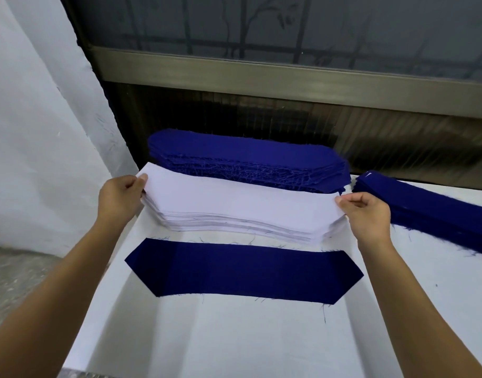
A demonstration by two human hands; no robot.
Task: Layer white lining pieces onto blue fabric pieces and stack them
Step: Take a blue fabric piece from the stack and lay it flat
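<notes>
One single blue piece (242, 271) lies flat and alone on the white-covered table (261, 342), nearest the person, long side running left to right, both ends cut to a blunt point; loose threads fringe its edges. Just behind it sits one stack of white lining pieces (242, 227), many layers deep and too many to count, the same shape as the blue piece. The top white piece (234, 195) is held at both ends; the left hand (119, 196) pinches its left end between thumb and curled fingers, and the right hand (368, 214) pinches its right end the same way; the left end looks a little raised off the stack.

Behind the white stack, touching or just beside it, lies one tall stack of blue pieces (248, 162), frayed along its near edge; the number of layers cannot be told. A second blue stack (430, 205) lies at the right of the table, angled away, near the right hand but apart from it; a small white tip shows at its far end. That makes two blue stacks, one white stack and one loose blue piece. A window frame (289, 77) runs along the back.
</notes>
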